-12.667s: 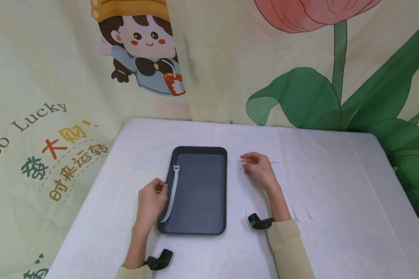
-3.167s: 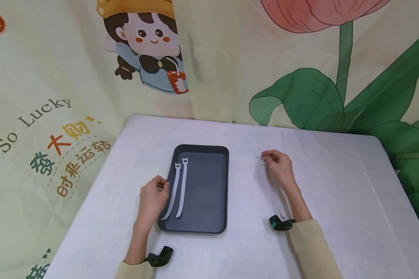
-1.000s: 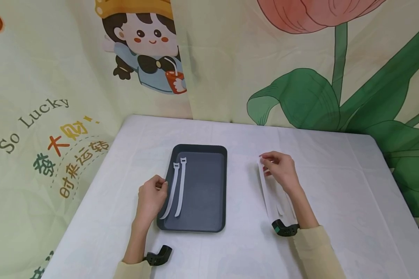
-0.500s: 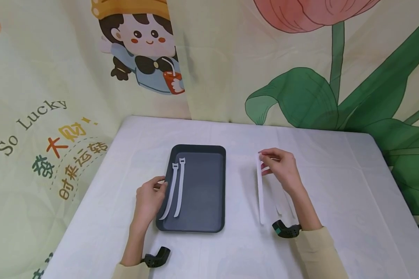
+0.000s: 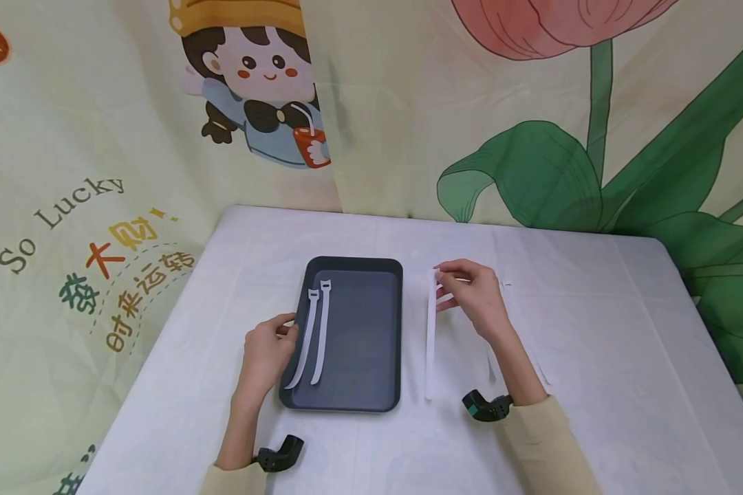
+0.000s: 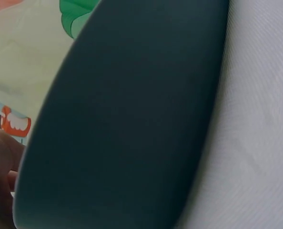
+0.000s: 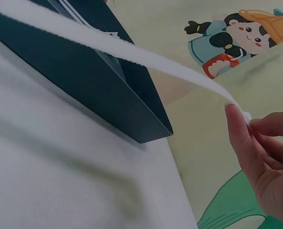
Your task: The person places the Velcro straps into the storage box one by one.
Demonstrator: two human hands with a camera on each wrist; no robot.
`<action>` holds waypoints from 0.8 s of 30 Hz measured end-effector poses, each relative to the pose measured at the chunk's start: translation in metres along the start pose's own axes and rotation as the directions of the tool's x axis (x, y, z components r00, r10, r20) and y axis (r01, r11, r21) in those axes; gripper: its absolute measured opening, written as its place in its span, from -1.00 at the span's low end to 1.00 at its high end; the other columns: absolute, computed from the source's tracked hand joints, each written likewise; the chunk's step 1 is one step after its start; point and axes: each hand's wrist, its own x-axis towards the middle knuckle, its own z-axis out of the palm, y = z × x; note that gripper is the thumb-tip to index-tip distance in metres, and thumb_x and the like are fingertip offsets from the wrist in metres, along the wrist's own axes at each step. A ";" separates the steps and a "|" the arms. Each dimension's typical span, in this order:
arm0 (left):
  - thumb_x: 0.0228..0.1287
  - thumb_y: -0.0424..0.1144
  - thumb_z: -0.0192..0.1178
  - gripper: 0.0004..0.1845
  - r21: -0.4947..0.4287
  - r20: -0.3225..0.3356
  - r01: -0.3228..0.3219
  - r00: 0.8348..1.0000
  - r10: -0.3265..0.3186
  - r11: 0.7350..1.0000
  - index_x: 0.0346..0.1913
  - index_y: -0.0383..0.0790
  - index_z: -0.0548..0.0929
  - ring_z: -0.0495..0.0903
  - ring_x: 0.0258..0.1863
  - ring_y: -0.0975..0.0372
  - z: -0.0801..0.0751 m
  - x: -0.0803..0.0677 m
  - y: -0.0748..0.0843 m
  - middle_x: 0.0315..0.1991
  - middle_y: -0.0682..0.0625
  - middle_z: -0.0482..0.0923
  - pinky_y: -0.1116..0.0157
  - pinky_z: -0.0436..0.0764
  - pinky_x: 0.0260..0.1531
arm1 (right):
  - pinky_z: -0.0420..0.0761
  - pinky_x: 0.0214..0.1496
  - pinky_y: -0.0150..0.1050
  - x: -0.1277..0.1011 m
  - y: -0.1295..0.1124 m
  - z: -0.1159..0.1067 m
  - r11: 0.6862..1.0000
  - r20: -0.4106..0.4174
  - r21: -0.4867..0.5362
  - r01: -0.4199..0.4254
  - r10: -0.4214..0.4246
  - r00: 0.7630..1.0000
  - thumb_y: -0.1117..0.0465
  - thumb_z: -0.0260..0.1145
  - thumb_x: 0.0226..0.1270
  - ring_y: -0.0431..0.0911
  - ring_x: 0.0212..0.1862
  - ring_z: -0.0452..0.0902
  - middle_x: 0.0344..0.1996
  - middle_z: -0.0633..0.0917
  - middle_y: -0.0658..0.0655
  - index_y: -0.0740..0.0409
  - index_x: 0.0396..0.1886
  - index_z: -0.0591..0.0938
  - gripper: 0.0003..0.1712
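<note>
My right hand (image 5: 475,299) is now pinching a white strap (image 5: 431,344) lifted clear of the cloth, carrying it toward the tray (image 5: 371,402), whose left rim my left hand (image 5: 266,350) is gripping.

A table (image 5: 594,316) under a white cloth carries everything. A dark tray (image 5: 371,330) lies on it left of centre, long sides running from near edge to far edge. More white straps (image 5: 535,368) lie flat on the cloth right of centre, hard to count against the white.
</note>
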 end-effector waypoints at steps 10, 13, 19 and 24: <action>0.41 -0.36 0.11 -0.62 0.003 0.025 0.005 1.000 -0.005 1.000 0.21 -0.41 0.66 0.73 -0.33 0.05 -0.002 0.000 -0.001 -0.16 -0.33 0.75 0.31 0.58 -0.47 | 0.76 -0.27 0.06 0.004 -0.005 0.024 0.996 0.047 0.089 0.002 -0.006 0.999 0.27 0.31 0.47 0.01 -0.32 0.72 -0.14 0.73 0.34 0.31 0.03 0.70 -0.75; 0.41 -0.36 0.12 -0.62 -0.002 0.019 0.001 1.000 -0.001 1.000 0.20 -0.41 0.67 0.74 -0.33 0.04 -0.002 0.001 -0.002 -0.16 -0.32 0.76 0.31 0.58 -0.47 | 0.76 -0.26 0.09 0.007 -0.004 0.032 0.994 0.057 0.112 -0.008 0.001 0.998 0.27 0.32 0.46 0.00 -0.33 0.73 -0.17 0.73 0.33 0.31 0.01 0.70 -0.76; 0.40 -0.38 0.15 -0.64 0.000 0.002 -0.008 1.000 0.008 1.000 0.17 -0.42 0.69 0.73 -0.33 0.04 -0.001 0.001 -0.003 -0.20 -0.31 0.76 0.31 0.57 -0.48 | 0.75 -0.26 0.12 0.013 -0.005 0.048 0.988 0.077 0.155 -0.022 0.010 0.997 0.27 0.35 0.43 0.01 -0.36 0.74 -0.22 0.75 0.29 0.30 -0.02 0.70 -0.78; 0.40 -0.38 0.17 -0.65 -0.007 -0.001 -0.009 1.000 0.009 1.000 0.16 -0.44 0.69 0.72 -0.34 0.05 0.000 0.001 -0.003 -0.20 -0.32 0.76 0.32 0.56 -0.48 | 0.76 -0.32 0.04 0.017 -0.006 0.059 0.979 0.093 0.203 -0.010 -0.009 0.996 0.30 0.35 0.42 0.02 -0.36 0.72 -0.23 0.75 0.30 0.34 -0.04 0.70 -0.79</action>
